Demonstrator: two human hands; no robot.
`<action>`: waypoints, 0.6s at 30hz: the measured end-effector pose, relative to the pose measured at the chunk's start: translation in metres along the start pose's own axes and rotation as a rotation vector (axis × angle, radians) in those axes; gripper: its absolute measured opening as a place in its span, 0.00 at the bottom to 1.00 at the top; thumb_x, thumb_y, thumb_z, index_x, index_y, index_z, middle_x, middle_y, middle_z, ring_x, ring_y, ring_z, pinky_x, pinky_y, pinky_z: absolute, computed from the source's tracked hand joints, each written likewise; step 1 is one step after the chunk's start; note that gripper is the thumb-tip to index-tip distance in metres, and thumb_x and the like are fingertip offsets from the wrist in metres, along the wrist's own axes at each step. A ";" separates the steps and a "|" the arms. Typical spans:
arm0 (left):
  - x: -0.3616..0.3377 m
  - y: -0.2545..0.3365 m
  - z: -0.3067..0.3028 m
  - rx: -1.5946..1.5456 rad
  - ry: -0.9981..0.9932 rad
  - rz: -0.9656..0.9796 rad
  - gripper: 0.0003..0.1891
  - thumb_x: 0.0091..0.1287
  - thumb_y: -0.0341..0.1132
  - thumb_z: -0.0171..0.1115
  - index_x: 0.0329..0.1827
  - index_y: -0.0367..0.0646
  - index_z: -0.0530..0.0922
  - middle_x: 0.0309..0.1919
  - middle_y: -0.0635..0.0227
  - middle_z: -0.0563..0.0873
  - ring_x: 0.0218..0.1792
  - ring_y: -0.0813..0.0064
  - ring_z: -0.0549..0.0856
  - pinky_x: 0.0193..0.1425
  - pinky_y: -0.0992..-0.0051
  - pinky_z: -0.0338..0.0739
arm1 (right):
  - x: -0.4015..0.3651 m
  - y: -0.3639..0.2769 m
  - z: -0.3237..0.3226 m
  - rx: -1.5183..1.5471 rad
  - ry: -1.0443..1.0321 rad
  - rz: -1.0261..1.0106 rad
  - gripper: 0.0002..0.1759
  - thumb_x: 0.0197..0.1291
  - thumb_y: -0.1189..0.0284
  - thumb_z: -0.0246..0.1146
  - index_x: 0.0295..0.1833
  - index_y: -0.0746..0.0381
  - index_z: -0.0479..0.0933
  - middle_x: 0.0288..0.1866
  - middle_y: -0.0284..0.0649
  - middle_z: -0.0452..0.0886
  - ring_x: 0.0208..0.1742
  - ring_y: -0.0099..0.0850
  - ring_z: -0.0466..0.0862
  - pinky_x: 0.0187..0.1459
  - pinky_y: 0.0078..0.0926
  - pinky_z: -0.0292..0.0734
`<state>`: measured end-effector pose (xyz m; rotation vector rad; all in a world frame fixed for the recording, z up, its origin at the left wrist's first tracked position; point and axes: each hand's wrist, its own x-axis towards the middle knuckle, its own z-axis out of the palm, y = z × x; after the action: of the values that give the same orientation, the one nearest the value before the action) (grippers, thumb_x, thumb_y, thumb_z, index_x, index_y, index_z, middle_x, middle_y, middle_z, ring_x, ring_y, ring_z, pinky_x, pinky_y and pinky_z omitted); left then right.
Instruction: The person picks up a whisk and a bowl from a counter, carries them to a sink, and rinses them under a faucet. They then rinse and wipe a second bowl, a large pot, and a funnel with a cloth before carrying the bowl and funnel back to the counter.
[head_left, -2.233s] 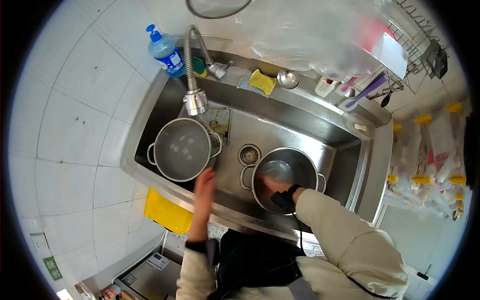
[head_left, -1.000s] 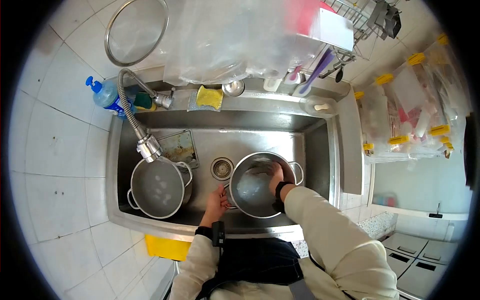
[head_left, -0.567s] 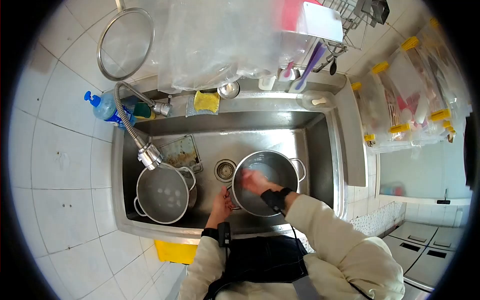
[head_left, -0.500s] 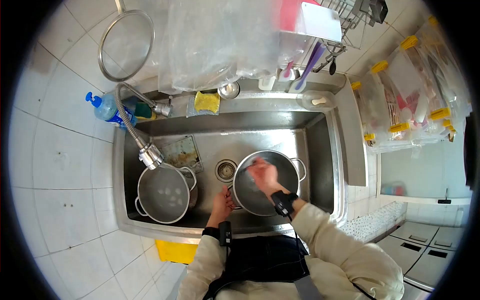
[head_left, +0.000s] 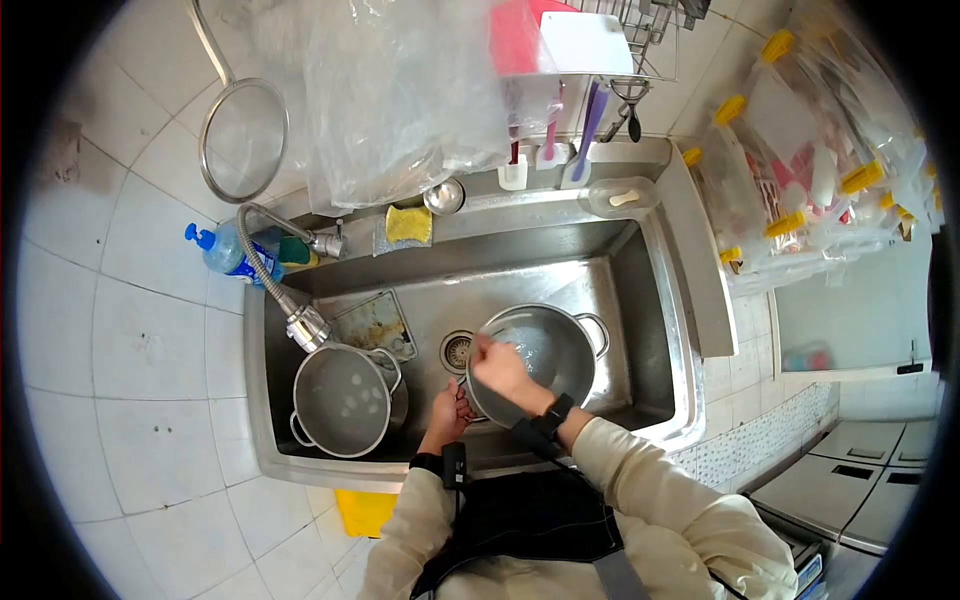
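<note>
A two-handled metal pot (head_left: 560, 365) stands in the right half of the sink (head_left: 440, 275). My left hand (head_left: 448, 412) is closed round the handle on its left side. At the pot's left inner wall and rim is my right hand (head_left: 500, 370), with its fingers curled in. Whatever those fingers hold, if anything, is hidden. Small droplets or suds show on the pot's inside. To the left, a second pot (head_left: 342, 402) holds cloudy water with pale spots of light on it.
A faucet (head_left: 308, 325) hangs over the left pot. Behind it lies a dirty rectangular tray (head_left: 372, 328). Along the back ledge are a soap bottle (head_left: 232, 255), a yellow sponge (head_left: 408, 224) and a small metal bowl (head_left: 444, 197). A strainer (head_left: 243, 140) and spatulas (head_left: 583, 150) hang above.
My right hand has moved left, from over the pot's inside to its left rim. My left hand stays at the handle. The whole view has shifted and tilted slightly.
</note>
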<state>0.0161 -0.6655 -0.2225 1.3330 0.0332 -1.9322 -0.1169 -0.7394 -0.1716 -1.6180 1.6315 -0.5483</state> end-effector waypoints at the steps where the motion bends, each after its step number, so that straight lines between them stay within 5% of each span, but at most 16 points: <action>1: 0.000 0.000 0.000 0.031 0.001 0.011 0.20 0.66 0.53 0.44 0.22 0.50 0.62 0.11 0.80 0.55 0.13 0.81 0.55 0.23 0.76 0.56 | -0.005 -0.003 0.000 -0.149 -0.200 -0.176 0.14 0.47 0.68 0.53 0.38 0.59 0.78 0.27 0.53 0.76 0.30 0.51 0.78 0.33 0.38 0.76; 2: 0.000 0.000 0.000 0.057 0.003 0.025 0.19 0.67 0.54 0.43 0.24 0.51 0.62 0.11 0.81 0.56 0.14 0.82 0.57 0.23 0.77 0.58 | -0.011 -0.003 -0.003 -0.151 -0.201 -0.181 0.14 0.47 0.68 0.53 0.38 0.59 0.78 0.27 0.53 0.76 0.30 0.51 0.78 0.33 0.38 0.76; 6: -0.001 0.005 -0.009 0.133 -0.063 -0.017 0.18 0.66 0.54 0.43 0.26 0.51 0.64 0.13 0.80 0.60 0.16 0.82 0.61 0.24 0.77 0.60 | -0.045 0.011 -0.041 -0.245 -0.780 -0.336 0.11 0.47 0.66 0.54 0.32 0.58 0.79 0.31 0.49 0.79 0.33 0.48 0.79 0.38 0.42 0.74; 10: 0.002 0.010 -0.014 0.174 -0.127 -0.069 0.18 0.66 0.55 0.43 0.28 0.52 0.65 0.16 0.80 0.64 0.20 0.80 0.67 0.26 0.76 0.63 | -0.070 0.056 -0.091 -0.391 -0.830 -0.332 0.14 0.45 0.68 0.54 0.38 0.59 0.78 0.31 0.50 0.79 0.35 0.46 0.79 0.40 0.39 0.75; 12: 0.003 0.007 -0.011 0.235 -0.108 -0.073 0.18 0.66 0.55 0.43 0.28 0.52 0.65 0.16 0.80 0.64 0.21 0.79 0.68 0.27 0.75 0.65 | -0.072 0.080 -0.131 -0.721 -0.752 -0.366 0.18 0.44 0.68 0.56 0.44 0.61 0.75 0.40 0.47 0.79 0.42 0.42 0.79 0.42 0.37 0.75; 14: 0.001 0.009 -0.011 0.257 -0.078 -0.098 0.18 0.66 0.56 0.43 0.28 0.52 0.66 0.17 0.80 0.65 0.21 0.78 0.69 0.28 0.75 0.66 | -0.053 0.093 -0.156 -0.849 -0.612 -0.823 0.19 0.45 0.69 0.56 0.46 0.62 0.72 0.52 0.42 0.74 0.46 0.37 0.77 0.41 0.33 0.76; 18: -0.012 0.015 0.003 0.345 0.011 -0.084 0.20 0.66 0.57 0.42 0.30 0.50 0.67 0.16 0.76 0.66 0.24 0.77 0.72 0.30 0.74 0.66 | -0.001 0.104 -0.176 -0.956 -0.497 -1.138 0.09 0.51 0.73 0.53 0.36 0.61 0.76 0.63 0.37 0.65 0.42 0.27 0.76 0.37 0.22 0.78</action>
<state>0.0248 -0.6703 -0.2061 1.5867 -0.2528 -2.0663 -0.3172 -0.7643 -0.1410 -3.0468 0.4174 0.2169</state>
